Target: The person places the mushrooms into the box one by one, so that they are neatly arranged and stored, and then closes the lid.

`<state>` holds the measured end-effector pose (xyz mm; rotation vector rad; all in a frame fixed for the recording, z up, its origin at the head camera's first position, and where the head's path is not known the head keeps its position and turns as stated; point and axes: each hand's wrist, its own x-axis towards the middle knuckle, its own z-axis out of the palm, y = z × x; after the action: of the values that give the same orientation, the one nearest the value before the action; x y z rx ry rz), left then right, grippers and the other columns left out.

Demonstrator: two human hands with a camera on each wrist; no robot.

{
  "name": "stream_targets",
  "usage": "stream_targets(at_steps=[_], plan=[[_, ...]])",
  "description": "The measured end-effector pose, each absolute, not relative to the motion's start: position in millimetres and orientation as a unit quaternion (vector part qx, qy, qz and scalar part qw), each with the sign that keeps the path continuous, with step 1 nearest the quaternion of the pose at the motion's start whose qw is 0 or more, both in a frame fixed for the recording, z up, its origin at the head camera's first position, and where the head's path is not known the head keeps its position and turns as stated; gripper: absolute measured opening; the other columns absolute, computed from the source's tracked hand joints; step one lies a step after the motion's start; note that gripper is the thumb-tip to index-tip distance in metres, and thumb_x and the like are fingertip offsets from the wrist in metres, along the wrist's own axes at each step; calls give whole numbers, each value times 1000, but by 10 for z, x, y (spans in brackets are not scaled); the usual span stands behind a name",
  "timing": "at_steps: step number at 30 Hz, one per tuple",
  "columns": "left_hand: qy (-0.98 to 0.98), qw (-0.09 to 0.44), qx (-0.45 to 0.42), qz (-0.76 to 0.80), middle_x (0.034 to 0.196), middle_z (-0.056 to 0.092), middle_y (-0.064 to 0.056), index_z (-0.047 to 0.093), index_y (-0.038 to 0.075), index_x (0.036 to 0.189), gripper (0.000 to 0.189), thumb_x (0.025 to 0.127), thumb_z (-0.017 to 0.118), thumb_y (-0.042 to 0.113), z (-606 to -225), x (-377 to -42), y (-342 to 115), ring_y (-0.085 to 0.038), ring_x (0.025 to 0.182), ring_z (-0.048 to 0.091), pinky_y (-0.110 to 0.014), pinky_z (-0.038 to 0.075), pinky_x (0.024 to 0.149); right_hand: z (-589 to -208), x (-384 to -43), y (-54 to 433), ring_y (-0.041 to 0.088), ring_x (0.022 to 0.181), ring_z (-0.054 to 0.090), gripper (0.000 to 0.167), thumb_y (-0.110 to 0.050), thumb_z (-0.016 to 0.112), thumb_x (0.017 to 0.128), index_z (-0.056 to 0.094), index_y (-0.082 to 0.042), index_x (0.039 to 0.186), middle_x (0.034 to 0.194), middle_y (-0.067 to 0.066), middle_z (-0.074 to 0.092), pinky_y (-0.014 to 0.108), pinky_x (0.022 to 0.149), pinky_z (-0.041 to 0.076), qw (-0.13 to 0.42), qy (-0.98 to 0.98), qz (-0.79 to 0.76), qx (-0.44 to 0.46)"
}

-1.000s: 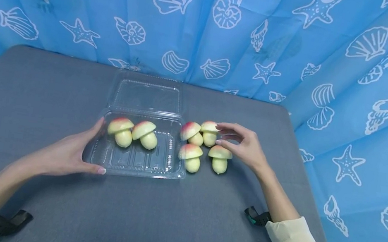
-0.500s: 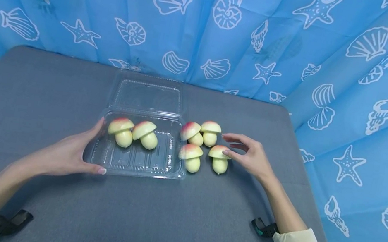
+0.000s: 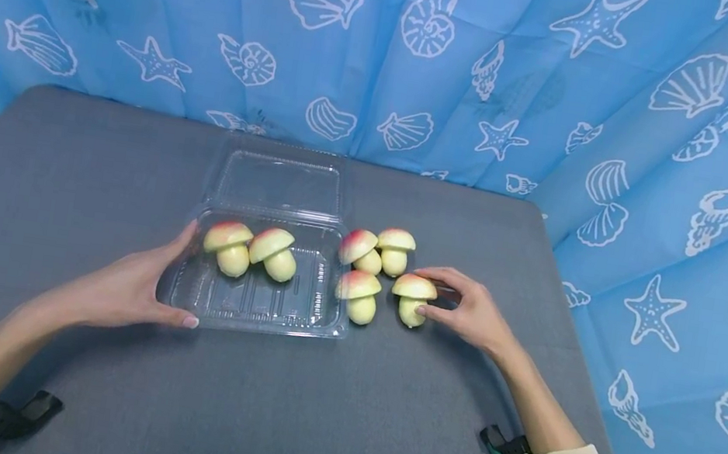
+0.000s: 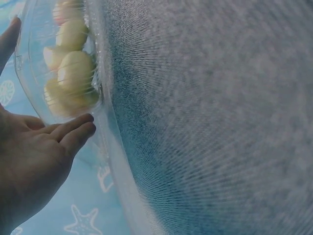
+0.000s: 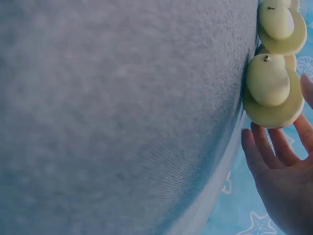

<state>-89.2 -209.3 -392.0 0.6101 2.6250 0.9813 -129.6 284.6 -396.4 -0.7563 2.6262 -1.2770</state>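
The left hand (image 3: 132, 286) stands wide, thumb and fingers spread about the left end of the clear box (image 3: 271, 329), which looks light and flimsy, best steadied by its sides. Behind it, the lid (image 3: 281, 185) lies back. Two mushrooms (image 3: 228, 247) sit inside; four more rest on the worktop (image 3: 306, 422) at its right side: six to one box. They seem light, firm and smooth, best pinched at the stem. The right hand (image 3: 474, 314), fingers parted, surrounds the front right mushroom (image 3: 414, 288); whether it touches, I cannot tell.

Container (image 3: 267, 307) — clear, glossy plastic
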Motion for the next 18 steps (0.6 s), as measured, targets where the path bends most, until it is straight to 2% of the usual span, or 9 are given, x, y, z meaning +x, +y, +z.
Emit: stream_targets(at_steps=[9,15,18], plan=[[905,133,216,342,159,21,-29,-7,5,159,133,73,86,49,-3910,-885,-2097,-49,142,26,-66,29,107,-3997,-1247,2815,24,123,55,67,-14,84,81,54,-14,142,136,7,56,38,102,48,90,874,-413,-240],[901,133,218,350,155,29,-30,-6,5,159,133,73,87,47,-3906,-884,-2091,-48,141,29,-66,29,106,-4004,-1227,2752,31,124,55,75,-5,85,78,49,-6,144,139,15,53,45,102,47,90,889,-386,-229],[900,131,219,352,155,30,-30,-6,5,159,133,73,87,46,-3912,-882,-2092,-48,141,30,-66,28,106,-3951,-1194,2716,30,124,55,75,-5,84,79,48,-5,144,141,15,53,44,102,46,90,890,-383,-228]])
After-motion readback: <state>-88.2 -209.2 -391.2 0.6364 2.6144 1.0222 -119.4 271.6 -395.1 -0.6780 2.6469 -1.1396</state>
